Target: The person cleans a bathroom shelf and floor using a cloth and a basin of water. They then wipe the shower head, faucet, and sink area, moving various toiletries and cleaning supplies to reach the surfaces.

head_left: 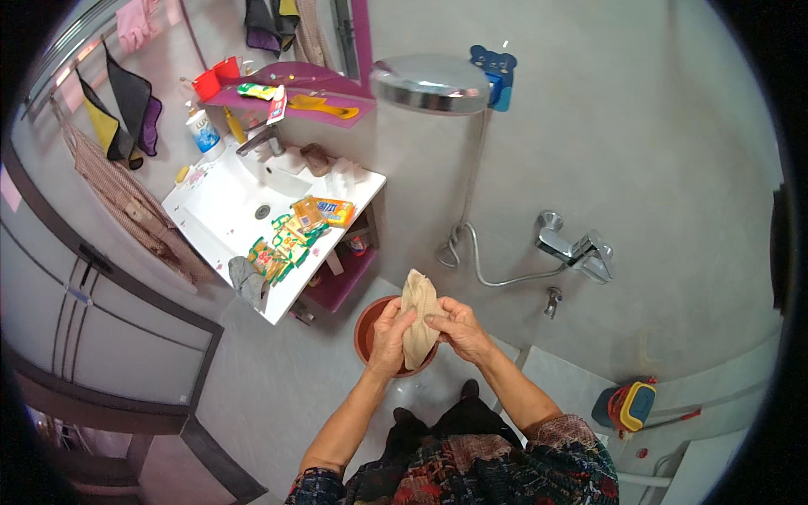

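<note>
So I've got a beige cloth bunched up between both hands, right over a brown round basin that sits on the floor below me. My left hand is closed around the lower part of the cloth, fingers wrapped on its left side, and my right hand is pinching it from the right, near the middle. The top end of the cloth sticks up above my knuckles, folded over a bit. Can't tell whether it's wet or dry from here.

To the left of the basin is the white sink. Near its front edge there's a heap of green and yellow packets, and a grey rag lies at the front corner, closest to me. A white pump bottle stands at the back left corner beside the tap.

Above the sink, a purple shelf holds a red cup and a yellow comb-like thing. A big round shower head hangs on the grey wall, its hose looping down to the chrome mixer tap on my right.
</note>
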